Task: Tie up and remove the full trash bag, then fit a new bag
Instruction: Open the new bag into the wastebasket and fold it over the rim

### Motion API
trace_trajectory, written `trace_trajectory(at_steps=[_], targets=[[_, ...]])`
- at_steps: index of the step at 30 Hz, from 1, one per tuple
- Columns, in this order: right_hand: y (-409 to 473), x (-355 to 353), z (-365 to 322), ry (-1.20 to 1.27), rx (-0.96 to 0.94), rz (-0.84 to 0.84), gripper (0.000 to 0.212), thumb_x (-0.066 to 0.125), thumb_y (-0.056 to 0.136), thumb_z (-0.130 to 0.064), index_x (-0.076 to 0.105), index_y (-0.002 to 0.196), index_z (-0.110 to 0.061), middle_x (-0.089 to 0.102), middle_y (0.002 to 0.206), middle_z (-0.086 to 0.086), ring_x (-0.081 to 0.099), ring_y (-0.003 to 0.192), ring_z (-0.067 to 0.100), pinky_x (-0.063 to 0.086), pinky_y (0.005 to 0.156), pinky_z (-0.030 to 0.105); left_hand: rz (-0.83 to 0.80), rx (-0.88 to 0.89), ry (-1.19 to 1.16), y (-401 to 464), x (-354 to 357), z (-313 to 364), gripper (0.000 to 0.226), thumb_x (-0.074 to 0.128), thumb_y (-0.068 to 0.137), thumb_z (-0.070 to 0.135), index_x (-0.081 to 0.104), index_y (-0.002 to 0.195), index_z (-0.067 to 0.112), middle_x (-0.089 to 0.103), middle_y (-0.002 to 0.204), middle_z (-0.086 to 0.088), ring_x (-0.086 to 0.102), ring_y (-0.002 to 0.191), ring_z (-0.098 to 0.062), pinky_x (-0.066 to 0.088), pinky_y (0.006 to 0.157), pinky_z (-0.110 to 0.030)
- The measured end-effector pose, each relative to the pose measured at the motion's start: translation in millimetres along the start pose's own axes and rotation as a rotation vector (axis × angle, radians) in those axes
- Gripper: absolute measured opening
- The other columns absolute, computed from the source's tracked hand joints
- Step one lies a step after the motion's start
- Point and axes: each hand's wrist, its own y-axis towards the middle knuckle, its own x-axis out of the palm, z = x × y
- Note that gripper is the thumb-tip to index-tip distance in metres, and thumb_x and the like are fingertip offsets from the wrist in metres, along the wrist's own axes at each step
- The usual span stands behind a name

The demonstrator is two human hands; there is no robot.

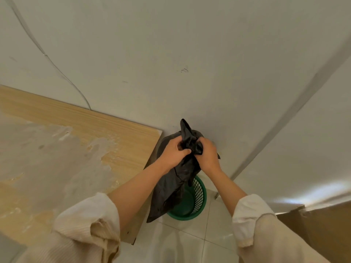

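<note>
A black trash bag [171,190] hangs in the air above a green mesh bin [197,198] that stands on the tiled floor by the wall. My left hand [173,151] and my right hand [206,153] both grip the bag's gathered neck, one on each side of a bunched knot. A loose end of the black plastic sticks up above my fingers. The bag's lower end dangles left of the bin, covering part of its rim. No bag lines the part of the bin that shows.
A light wooden tabletop [57,149] with worn grey patches fills the left, its corner close to the bag. A white wall stands right behind the bin. A brown cardboard box [322,228] sits at the lower right. A thin cable [57,69] runs down the wall.
</note>
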Motion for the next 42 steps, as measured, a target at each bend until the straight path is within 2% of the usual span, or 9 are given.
trace_trajectory(at_steps=[5, 8, 13, 19, 23, 27, 32, 37, 42], targets=[[-4.3, 16.7, 39.5, 0.063, 0.004, 0.134, 0.010, 0.054, 0.085, 0.009, 0.057, 0.087, -0.001, 0.055, 0.084, 0.002, 0.049, 0.077, 0.013, 0.036, 0.064, 0.004, 0.285, -0.013, 0.143, 1.1, 1.7, -67.7, 0.049, 0.062, 0.082, 0.011, 0.049, 0.128, 0.020, 0.053, 0.119, -0.004, 0.054, 0.108, -0.012, 0.045, 0.100, -0.034], [-4.0, 28.1, 69.2, 0.048, 0.015, 0.167, 0.012, 0.053, 0.084, 0.010, 0.055, 0.086, -0.001, 0.053, 0.082, 0.000, 0.047, 0.074, 0.010, 0.034, 0.062, 0.004, 0.407, -0.145, 0.306, -13.2, 8.6, -123.1, 0.067, 0.063, 0.081, 0.009, 0.033, 0.141, 0.017, 0.037, 0.132, -0.010, 0.046, 0.120, -0.024, 0.039, 0.105, -0.036], [7.5, 50.9, 129.6, -0.019, 0.062, 0.156, 0.017, 0.060, 0.086, -0.006, 0.045, 0.080, -0.010, 0.050, 0.070, -0.006, 0.043, 0.062, -0.001, 0.029, 0.049, 0.013, 0.270, -0.504, 0.329, -18.9, 37.1, -234.2, 0.106, 0.075, 0.079, 0.022, -0.001, 0.152, 0.027, 0.006, 0.155, -0.019, 0.022, 0.140, -0.042, 0.028, 0.112, -0.047], [12.0, 89.0, 202.5, -0.039, 0.114, 0.181, 0.021, 0.065, 0.082, -0.013, 0.044, 0.082, -0.009, 0.053, 0.067, -0.005, 0.053, 0.062, 0.014, 0.037, 0.049, 0.024, 0.143, -0.610, 0.194, 9.5, 74.4, -326.0, 0.105, 0.073, 0.082, 0.028, -0.006, 0.151, 0.034, -0.005, 0.160, -0.014, 0.003, 0.148, -0.032, 0.018, 0.115, -0.045], [14.7, 125.6, 251.6, -0.081, 0.107, 0.191, 0.021, 0.065, 0.080, -0.018, 0.044, 0.083, -0.014, 0.057, 0.069, -0.004, 0.058, 0.066, 0.019, 0.045, 0.058, 0.030, 0.098, -0.609, 0.117, 33.1, 93.9, -391.2, 0.093, 0.069, 0.086, 0.029, 0.003, 0.152, 0.033, 0.014, 0.159, -0.009, 0.020, 0.144, -0.029, 0.024, 0.116, -0.045], [14.4, 171.6, 309.8, -0.133, 0.095, 0.180, 0.023, 0.063, 0.080, -0.026, 0.041, 0.085, -0.023, 0.064, 0.077, 0.000, 0.060, 0.071, 0.026, 0.052, 0.078, 0.047, -0.027, -0.593, -0.042, 57.4, 121.7, -460.0, 0.081, 0.060, 0.091, 0.026, 0.006, 0.151, 0.031, 0.034, 0.152, -0.004, 0.037, 0.136, -0.026, 0.033, 0.113, -0.042], [5.5, 235.8, 392.7, -0.162, 0.084, 0.154, 0.024, 0.065, 0.080, -0.025, 0.042, 0.087, -0.025, 0.062, 0.077, -0.004, 0.064, 0.076, 0.026, 0.048, 0.090, 0.054, -0.133, -0.530, -0.005, 88.3, 159.7, -539.8, 0.075, 0.054, 0.092, 0.037, 0.011, 0.153, 0.029, 0.031, 0.153, 0.002, 0.033, 0.138, -0.023, 0.029, 0.115, -0.040], [-4.1, 292.7, 460.8, -0.044, 0.078, 0.143, 0.019, 0.066, 0.083, -0.018, 0.052, 0.095, -0.019, 0.067, 0.094, 0.005, 0.065, 0.089, 0.026, 0.053, 0.087, 0.044, -0.257, -0.612, 0.184, 120.3, 164.3, -603.2, 0.046, 0.044, 0.098, 0.024, 0.039, 0.142, 0.014, 0.044, 0.144, -0.009, 0.045, 0.128, -0.029, 0.038, 0.108, -0.035], [-16.4, 336.2, 492.5, 0.076, 0.144, 0.014, 0.024, 0.064, 0.087, -0.014, 0.057, 0.110, -0.011, 0.066, 0.109, 0.010, 0.063, 0.102, 0.027, 0.047, 0.080, 0.026, -0.448, -0.686, 0.303, 115.9, 126.0, -590.6, 0.038, 0.038, 0.097, -0.007, 0.046, 0.134, -0.005, 0.053, 0.136, -0.017, 0.051, 0.126, -0.029, 0.043, 0.105, -0.034]])
